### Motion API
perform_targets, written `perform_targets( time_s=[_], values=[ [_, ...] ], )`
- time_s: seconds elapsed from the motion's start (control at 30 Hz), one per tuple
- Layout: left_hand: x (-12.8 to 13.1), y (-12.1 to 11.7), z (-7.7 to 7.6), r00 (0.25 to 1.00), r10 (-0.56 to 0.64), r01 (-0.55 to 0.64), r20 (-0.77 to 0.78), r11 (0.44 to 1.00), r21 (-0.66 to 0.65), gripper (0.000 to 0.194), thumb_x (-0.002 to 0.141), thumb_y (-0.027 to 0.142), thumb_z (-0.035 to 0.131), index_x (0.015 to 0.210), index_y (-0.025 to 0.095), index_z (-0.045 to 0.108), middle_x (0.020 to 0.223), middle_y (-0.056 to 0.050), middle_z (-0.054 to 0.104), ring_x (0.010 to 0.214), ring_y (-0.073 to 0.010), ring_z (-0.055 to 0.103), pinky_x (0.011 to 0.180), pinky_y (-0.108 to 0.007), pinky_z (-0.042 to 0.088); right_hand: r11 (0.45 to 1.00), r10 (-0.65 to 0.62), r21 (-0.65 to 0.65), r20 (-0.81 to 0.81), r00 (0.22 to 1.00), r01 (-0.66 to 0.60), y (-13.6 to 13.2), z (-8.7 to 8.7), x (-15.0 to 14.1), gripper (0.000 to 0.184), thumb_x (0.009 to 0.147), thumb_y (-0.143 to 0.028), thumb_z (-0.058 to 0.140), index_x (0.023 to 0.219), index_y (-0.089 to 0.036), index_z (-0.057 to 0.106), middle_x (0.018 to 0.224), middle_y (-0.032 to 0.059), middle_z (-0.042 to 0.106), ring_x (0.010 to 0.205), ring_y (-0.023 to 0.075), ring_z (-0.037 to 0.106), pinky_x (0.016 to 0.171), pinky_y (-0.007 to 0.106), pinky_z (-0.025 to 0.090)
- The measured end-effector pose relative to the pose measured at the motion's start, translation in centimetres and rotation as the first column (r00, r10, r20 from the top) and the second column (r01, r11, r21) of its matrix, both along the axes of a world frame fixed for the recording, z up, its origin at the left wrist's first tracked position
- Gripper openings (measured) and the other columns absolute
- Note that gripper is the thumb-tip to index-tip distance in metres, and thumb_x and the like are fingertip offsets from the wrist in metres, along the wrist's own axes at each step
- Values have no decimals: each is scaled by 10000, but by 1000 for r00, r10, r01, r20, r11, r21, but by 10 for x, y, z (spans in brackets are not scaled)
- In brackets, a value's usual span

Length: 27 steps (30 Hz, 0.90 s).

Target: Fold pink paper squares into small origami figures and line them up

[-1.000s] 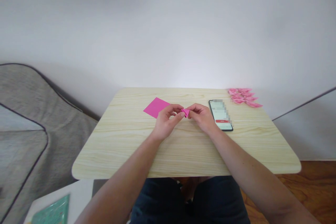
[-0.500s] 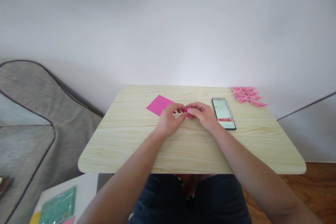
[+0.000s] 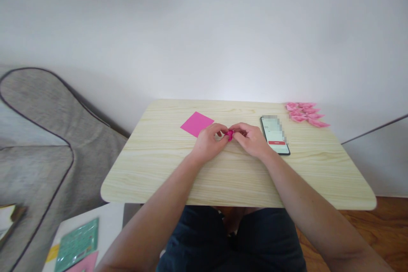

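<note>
Over the middle of the table, my left hand (image 3: 211,141) and my right hand (image 3: 250,139) meet at a small folded piece of magenta paper (image 3: 230,135). Both hands pinch it between thumb and fingertips, one from each side. Much of the folded paper is covered by the fingers, so its exact shape is unclear. Behind my left hand lies a flat sheet of magenta paper (image 3: 196,124), one corner hidden by that hand. A smartphone (image 3: 276,136) with a lit screen lies just right of my right hand.
Several pink folded paper pieces (image 3: 306,114) sit at the back right of the wooden table (image 3: 153,170). The table's back edge meets a white wall (image 3: 223,34). A grey sofa (image 3: 38,110) stands at left. A green plastic packet (image 3: 78,242) lies on a white surface below.
The view has shifted slightly, so the table and things on it appear a little right and higher. More of the folded magenta paper shows between my fingertips. Both hands still hold it.
</note>
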<state>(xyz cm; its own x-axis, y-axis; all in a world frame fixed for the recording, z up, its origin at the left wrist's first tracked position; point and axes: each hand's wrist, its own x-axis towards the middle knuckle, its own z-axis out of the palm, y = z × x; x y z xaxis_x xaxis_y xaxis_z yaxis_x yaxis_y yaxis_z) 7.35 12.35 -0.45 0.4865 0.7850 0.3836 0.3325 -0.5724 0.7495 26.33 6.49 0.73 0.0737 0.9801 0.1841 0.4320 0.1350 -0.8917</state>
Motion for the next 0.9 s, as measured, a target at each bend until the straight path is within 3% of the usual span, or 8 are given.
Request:
perform_targets(
  time_s=[0.2, 0.37, 0.53, 0.67, 0.9],
  values=[
    [1, 0, -3, 996, 39, -30, 82, 994, -106, 192, 895, 204, 647, 1079, 229, 694, 1011, -26, 772, 915, -174, 720, 831, -314, 552, 1000, 28, -10, -138, 990, -30, 2, -3, -3, 245, 856, -239, 584, 1048, -274, 733, 827, -12, 757, 730, 194, 667, 735, 350, 515],
    [1, 4, -8, 992, 74, -54, 106, 982, -180, 251, 879, 161, 621, 1114, 221, 688, 1018, -37, 782, 938, -188, 740, 833, -316, 568, 1000, 22, 19, -158, 987, -19, 2, -6, -5, 296, 857, -212, 567, 1132, -281, 651, 857, -26, 755, 748, 187, 679, 785, 358, 522],
    [1, 3, -8, 994, 98, -91, 45, 986, -142, 209, 918, 238, 616, 1078, 237, 750, 965, -33, 800, 847, -194, 731, 764, -318, 551, 999, -5, 34, -151, 988, 10, 2, -7, -7, 239, 878, -236, 581, 1094, -262, 680, 982, 12, 767, 851, 198, 700, 807, 359, 541],
    [1, 1, -5, 995, 90, -85, 38, 988, -127, 170, 925, 272, 624, 1032, 233, 750, 926, -28, 794, 814, -185, 719, 724, -305, 532, 998, -11, 56, -158, 987, 20, 4, -9, -8, 173, 915, -341, 648, 1049, -255, 715, 919, 17, 751, 844, 195, 689, 789, 352, 542],
    [4, 1, -3, 987, 93, -64, 133, 977, -205, 157, 904, 268, 654, 1033, 217, 727, 901, -27, 775, 807, -168, 709, 693, -278, 516, 999, 21, 40, -289, 957, -10, 5, -9, -8, 304, 842, -370, 783, 1103, -244, 691, 961, 32, 758, 875, 190, 704, 813, 344, 554]
  ],
)
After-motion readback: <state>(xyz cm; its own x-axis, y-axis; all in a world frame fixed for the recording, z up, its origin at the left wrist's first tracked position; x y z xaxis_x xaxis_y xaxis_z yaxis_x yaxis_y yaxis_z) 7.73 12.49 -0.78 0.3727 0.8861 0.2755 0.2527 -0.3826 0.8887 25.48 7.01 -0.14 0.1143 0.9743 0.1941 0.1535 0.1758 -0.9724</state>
